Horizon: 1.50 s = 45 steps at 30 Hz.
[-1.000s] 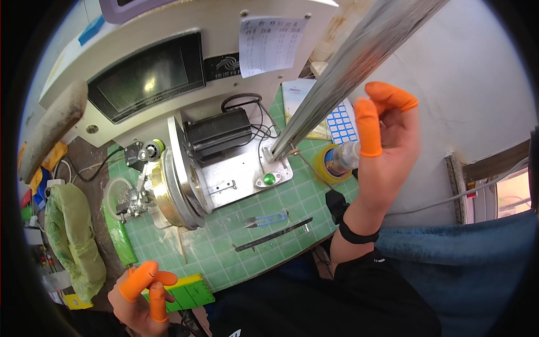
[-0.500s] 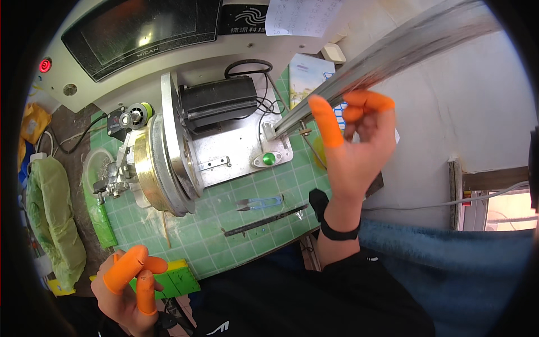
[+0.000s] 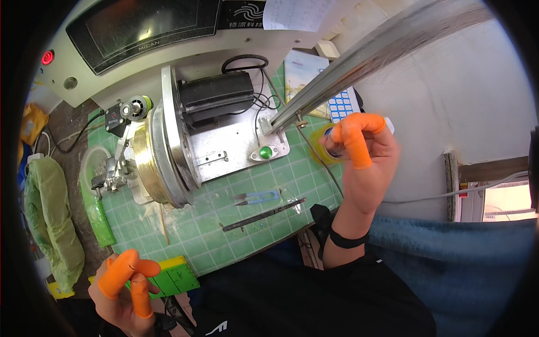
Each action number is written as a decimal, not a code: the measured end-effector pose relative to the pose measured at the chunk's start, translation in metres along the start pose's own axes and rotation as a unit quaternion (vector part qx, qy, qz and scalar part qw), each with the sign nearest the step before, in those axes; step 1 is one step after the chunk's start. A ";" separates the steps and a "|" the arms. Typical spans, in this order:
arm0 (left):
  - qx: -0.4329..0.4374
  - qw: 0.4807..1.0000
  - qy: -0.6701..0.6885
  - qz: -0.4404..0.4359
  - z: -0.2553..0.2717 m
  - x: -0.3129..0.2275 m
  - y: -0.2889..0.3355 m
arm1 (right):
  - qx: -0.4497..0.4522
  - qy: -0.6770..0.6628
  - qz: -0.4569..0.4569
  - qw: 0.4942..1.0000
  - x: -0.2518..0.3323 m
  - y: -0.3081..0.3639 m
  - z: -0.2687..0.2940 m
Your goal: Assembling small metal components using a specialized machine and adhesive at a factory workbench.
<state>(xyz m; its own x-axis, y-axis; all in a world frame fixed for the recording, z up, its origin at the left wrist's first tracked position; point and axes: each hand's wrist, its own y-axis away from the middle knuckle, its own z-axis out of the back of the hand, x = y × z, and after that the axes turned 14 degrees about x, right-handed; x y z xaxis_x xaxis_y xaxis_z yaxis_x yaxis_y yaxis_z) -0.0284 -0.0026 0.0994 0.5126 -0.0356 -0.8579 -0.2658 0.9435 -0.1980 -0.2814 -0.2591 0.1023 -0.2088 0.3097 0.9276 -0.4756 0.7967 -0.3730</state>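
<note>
My left hand is at the lower left, orange finger cots on its fingers. Thumb and fingers are drawn together in a pinch; anything between them is too small to make out. It sits beside a green and yellow block. My right hand, also in orange cots, is bent with its fingertips together, over or beside a round yellow-rimmed object. The fingers partly cover that object, and whether they grip anything is hidden. Between the hands, blue-handled thread snips and a thin dark strip lie on the green gridded mat.
A machine with a gold-and-grey wheel, black motor and green button stands ahead. Above it is a dark screen. A metal bar slants up to the right. A thin wooden stick lies near the wheel.
My right hand has come down from beside the metal bar, and its raised finger has bent in with the others. My left hand keeps its pinch. The view has shifted slightly.
</note>
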 end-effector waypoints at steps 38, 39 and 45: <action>0.146 0.934 -0.256 -0.203 -0.018 -0.035 -0.032 | 0.249 0.154 0.278 0.915 0.087 0.043 -0.020; 0.207 0.909 -0.277 -0.233 -0.020 -0.032 -0.030 | 0.430 0.301 0.232 0.819 0.101 0.040 -0.031; 0.233 0.884 -0.332 -0.232 0.020 -0.013 -0.011 | 0.478 0.439 0.028 0.760 0.072 0.020 -0.097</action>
<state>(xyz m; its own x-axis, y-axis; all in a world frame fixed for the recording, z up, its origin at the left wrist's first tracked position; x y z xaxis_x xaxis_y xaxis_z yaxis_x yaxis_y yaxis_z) -0.0155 -0.0058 0.1223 0.8857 -0.3989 -0.2373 0.3848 0.9170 -0.1053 -0.2234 -0.1703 0.1634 0.1996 0.8906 0.4087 -0.9784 0.1580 0.1337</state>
